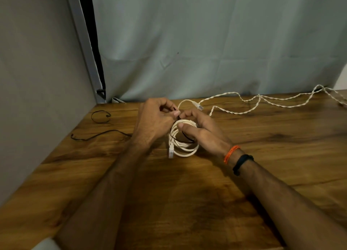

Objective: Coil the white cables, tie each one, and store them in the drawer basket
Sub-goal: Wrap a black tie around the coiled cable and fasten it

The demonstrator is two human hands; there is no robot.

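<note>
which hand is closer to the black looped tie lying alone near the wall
Left. The left hand sits just right of the looped black tie on the table; the right hand is farther right, beyond the coiled white cable.

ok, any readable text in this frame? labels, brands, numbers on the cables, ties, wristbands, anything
None readable.
Coiled white cable: no print visible on its jacket or plug.
Loose twisted white cable: none visible.
Black ties: none.
Orange thread and black band on the right wrist: no markings.
Wooden table, backdrop cloth: plain.
</note>
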